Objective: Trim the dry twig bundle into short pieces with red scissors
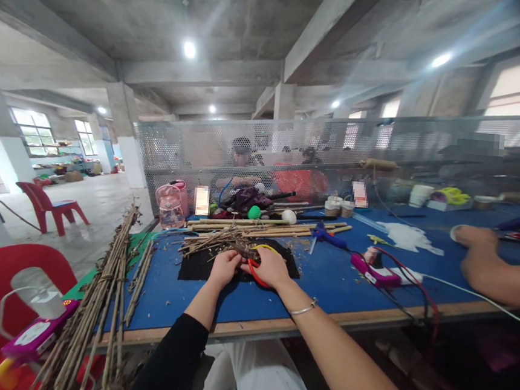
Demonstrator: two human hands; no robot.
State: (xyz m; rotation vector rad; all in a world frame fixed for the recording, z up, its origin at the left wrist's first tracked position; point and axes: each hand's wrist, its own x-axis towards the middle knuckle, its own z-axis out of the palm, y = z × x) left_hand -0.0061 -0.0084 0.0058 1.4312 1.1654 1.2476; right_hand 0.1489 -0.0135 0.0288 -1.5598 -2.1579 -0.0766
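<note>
My right hand (272, 269) is wrapped round scissors (257, 273) with a red and a yellow handle loop; their blades are hidden among the fingers and twigs. Close beside it, my left hand (226, 267) is closed in a pinch. What its fingertips hold is too small and covered to make out. Both hands are over a black mat (196, 269) strewn with bits of bark. Thin dry twigs (210, 243) lie in a heap just beyond my fingers, and longer cut sticks (302, 230) lie behind them.
Bundled long stalks (113, 279) lean over the table's left edge near a red chair (17, 259). To the right are a blue glue gun (329, 237), a purple power strip (378, 275) with trailing cables, and another person's hand (470, 236). A perforated metal screen (191, 152) stands behind.
</note>
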